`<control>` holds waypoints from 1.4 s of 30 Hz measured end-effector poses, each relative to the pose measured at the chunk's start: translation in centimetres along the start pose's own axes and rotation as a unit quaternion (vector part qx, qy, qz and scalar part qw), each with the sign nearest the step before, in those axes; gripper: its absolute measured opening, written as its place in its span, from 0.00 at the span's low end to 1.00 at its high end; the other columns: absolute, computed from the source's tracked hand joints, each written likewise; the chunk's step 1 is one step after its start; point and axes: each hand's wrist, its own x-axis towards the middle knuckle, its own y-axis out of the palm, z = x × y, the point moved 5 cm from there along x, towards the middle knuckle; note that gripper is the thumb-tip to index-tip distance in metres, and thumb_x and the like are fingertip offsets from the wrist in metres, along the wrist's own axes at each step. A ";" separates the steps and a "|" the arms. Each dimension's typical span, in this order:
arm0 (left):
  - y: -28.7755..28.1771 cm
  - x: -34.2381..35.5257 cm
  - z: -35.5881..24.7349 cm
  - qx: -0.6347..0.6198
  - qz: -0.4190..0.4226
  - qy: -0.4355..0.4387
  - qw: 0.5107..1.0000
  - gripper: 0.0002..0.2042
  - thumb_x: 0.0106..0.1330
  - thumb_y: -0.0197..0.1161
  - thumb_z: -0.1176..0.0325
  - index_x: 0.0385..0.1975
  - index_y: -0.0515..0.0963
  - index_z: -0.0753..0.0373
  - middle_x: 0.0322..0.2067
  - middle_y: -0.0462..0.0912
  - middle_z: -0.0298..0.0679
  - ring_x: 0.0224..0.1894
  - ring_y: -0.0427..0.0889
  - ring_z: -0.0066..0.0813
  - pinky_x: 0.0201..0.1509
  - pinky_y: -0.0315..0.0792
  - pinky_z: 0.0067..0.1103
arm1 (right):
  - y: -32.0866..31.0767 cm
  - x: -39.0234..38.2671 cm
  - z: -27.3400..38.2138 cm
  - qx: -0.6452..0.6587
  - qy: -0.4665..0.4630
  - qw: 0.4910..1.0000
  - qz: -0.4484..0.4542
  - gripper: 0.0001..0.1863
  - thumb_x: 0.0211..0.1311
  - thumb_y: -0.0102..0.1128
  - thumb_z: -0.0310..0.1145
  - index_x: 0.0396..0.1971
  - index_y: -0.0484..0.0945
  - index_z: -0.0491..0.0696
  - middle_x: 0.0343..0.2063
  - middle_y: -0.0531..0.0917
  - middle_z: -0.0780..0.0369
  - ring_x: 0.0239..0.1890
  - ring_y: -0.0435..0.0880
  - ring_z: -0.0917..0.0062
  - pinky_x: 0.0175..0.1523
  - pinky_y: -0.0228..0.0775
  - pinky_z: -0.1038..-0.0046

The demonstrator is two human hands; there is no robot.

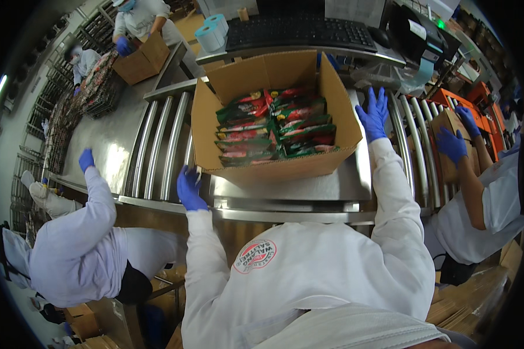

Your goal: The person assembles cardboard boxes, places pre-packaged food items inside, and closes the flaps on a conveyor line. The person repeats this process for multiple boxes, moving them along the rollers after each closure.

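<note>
An open cardboard box (273, 171) sits in front of me on a metal plate (308, 189) set in the roller line. Red and green packets (244, 131) stand in it in two rows, with its flaps raised around them. My left hand (190, 189), in a blue glove, is beside the box's near left corner, fingers pointing up; whether it touches the cardboard is hard to tell. At the right flap, my right hand (374, 113), also in a blue glove, has its fingers spread and holds nothing.
Metal rollers (160, 148) lie left of the box, and more rollers (416, 148) lie right. A keyboard (300, 35), label rolls (211, 32) and a black printer (416, 32) sit behind. Co-workers stand at both sides; one at right handles a closed carton (448, 145).
</note>
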 end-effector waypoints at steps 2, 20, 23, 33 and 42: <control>-0.3 -3.3 -0.2 0.043 -0.045 0.003 0.998 0.21 0.69 0.45 0.56 0.58 0.67 0.59 0.53 0.72 0.41 0.54 0.70 0.34 0.57 0.62 0.32 | -0.8 4.4 4.1 -0.027 -0.047 0.998 -0.045 0.37 0.53 0.59 0.44 0.64 0.56 0.62 0.68 0.47 0.59 0.69 0.43 0.53 0.64 0.34 0.39; 2.7 -6.8 1.5 0.262 -0.054 0.166 0.949 0.16 0.66 0.48 0.70 0.53 0.70 0.66 0.49 0.72 0.46 0.52 0.72 0.35 0.55 0.66 0.27 | 3.8 18.1 15.0 -0.090 -0.162 0.961 0.205 0.36 0.63 0.29 0.64 0.68 0.44 0.66 0.68 0.52 0.64 0.71 0.44 0.65 0.66 0.21 0.42; 2.4 -6.9 2.0 0.250 -0.054 0.163 0.953 0.16 0.66 0.50 0.67 0.52 0.71 0.64 0.47 0.74 0.44 0.50 0.72 0.33 0.52 0.68 0.26 | 3.7 18.4 15.6 -0.089 -0.166 0.965 0.184 0.36 0.62 0.30 0.65 0.68 0.44 0.67 0.68 0.52 0.63 0.71 0.44 0.64 0.66 0.21 0.41; 2.3 -6.9 2.1 0.291 -0.042 0.163 0.942 0.17 0.67 0.52 0.63 0.51 0.71 0.64 0.46 0.74 0.42 0.50 0.72 0.31 0.49 0.68 0.24 | 3.1 19.2 16.0 -0.088 -0.151 0.965 0.196 0.35 0.62 0.38 0.62 0.67 0.47 0.67 0.64 0.60 0.61 0.68 0.51 0.62 0.65 0.23 0.40; 3.4 -1.8 -2.8 0.048 0.030 0.028 0.998 0.29 0.67 0.43 0.42 0.62 0.60 0.54 0.52 0.71 0.42 0.55 0.70 0.33 0.55 0.65 0.31 | 2.4 17.2 8.8 0.060 -0.136 0.981 0.126 0.38 0.58 0.54 0.51 0.67 0.47 0.69 0.66 0.54 0.60 0.69 0.47 0.58 0.65 0.32 0.41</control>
